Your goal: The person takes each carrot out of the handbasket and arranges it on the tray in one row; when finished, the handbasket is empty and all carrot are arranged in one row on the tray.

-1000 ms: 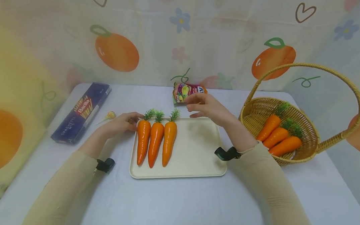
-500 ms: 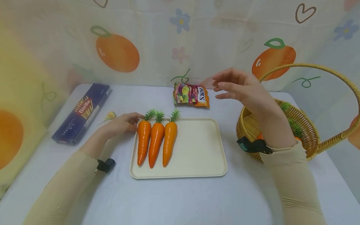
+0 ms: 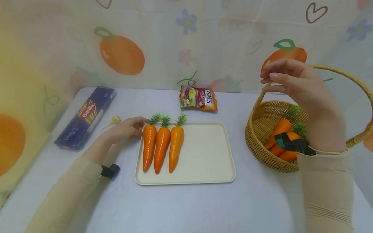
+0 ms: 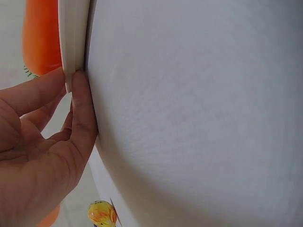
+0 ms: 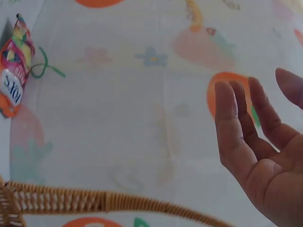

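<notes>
At the far left corner of a cream tray, my left hand pinches the rim; the left wrist view shows thumb and finger on either side of the tray edge. Three orange toy carrots, a left one, a middle one and a right one, lie side by side on the tray's left half, green tops at the far rim. Above a wicker basket my right hand hovers with loosely bent fingers and holds nothing. Inside the basket lie more carrots, partly hidden by my right wrist.
The basket's tall handle arches up behind my right hand. A Fox's candy bag lies beyond the tray. Off to the left are a Barilla spaghetti box and a yellow lollipop. A patterned curtain hangs at the back.
My right hand has moved rightward from above the tray's far edge, past the candy bag, to above the basket. The left hand and the tray carrots have stayed in place.
</notes>
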Tool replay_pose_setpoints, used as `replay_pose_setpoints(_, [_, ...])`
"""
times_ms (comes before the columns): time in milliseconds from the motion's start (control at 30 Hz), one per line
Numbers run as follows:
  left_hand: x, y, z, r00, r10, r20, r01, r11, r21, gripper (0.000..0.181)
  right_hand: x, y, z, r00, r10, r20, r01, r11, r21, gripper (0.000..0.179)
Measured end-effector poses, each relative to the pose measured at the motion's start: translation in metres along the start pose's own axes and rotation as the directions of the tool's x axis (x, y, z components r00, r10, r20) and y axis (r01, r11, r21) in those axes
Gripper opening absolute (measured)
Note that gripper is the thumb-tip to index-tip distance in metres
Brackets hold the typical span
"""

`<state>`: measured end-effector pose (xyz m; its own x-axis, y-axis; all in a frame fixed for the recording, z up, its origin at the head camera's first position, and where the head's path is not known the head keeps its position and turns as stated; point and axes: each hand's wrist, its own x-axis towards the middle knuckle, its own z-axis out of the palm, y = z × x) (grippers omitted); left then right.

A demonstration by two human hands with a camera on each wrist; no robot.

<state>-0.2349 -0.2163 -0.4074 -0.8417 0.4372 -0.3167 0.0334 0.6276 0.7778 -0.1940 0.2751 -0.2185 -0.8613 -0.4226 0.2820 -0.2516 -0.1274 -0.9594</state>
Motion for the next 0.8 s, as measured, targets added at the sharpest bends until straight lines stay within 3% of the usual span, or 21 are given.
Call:
replay_pose_setpoints(200, [-0.001, -0.001, 0.0, 1.0, -0.011, 0.008, 0.011, 1.0, -0.007, 0.056, -0.013, 0.008, -0.028, 0.992, 0.124, 0.036, -0.121, 0.99, -0.073, 0.026])
replay_pose_setpoints(300, [-0.001, -0.001, 0.0, 1.0, -0.004, 0.003, 0.004, 1.0, -0.003, 0.056, -0.018, 0.016, -0.045, 0.976, 0.217, 0.026, -0.211, 0.965, -0.155, 0.028])
replay_pose_setpoints(400, [-0.001, -0.003, 0.001, 1.0, -0.003, 0.002, 0.003, 1.0, -0.008, 0.056, -0.024, 0.026, -0.062, 0.945, 0.327, -0.006, -0.311, 0.893, -0.325, 0.031])
replay_pose_setpoints(500, [-0.001, -0.004, 0.001, 1.0, -0.002, 0.005, 0.002, 1.0, -0.008, 0.057, -0.029, 0.037, -0.078, 0.903, 0.423, -0.081, -0.405, 0.771, -0.491, 0.035])
replay_pose_setpoints(567, [-0.002, -0.003, 0.001, 1.0, -0.005, 0.008, 0.005, 1.0, -0.01, 0.057, -0.032, 0.044, -0.087, 0.875, 0.464, -0.135, -0.458, 0.707, -0.54, 0.038])
replay_pose_setpoints(600, [-0.002, -0.002, 0.001, 1.0, -0.004, 0.007, 0.004, 1.0, -0.004, 0.057, -0.033, 0.048, -0.092, 0.862, 0.481, -0.159, -0.482, 0.685, -0.546, 0.039])
replay_pose_setpoints(700, [-0.002, 0.0, 0.0, 1.0, -0.008, 0.005, 0.008, 1.0, 0.004, 0.057, -0.036, 0.06, -0.106, 0.834, 0.513, -0.205, -0.537, 0.667, -0.516, 0.043])
replay_pose_setpoints(800, [-0.001, 0.001, 0.0, 1.0, -0.01, 0.003, 0.01, 1.0, 0.01, 0.057, -0.039, 0.071, -0.119, 0.793, 0.562, -0.235, -0.594, 0.63, -0.5, 0.053])
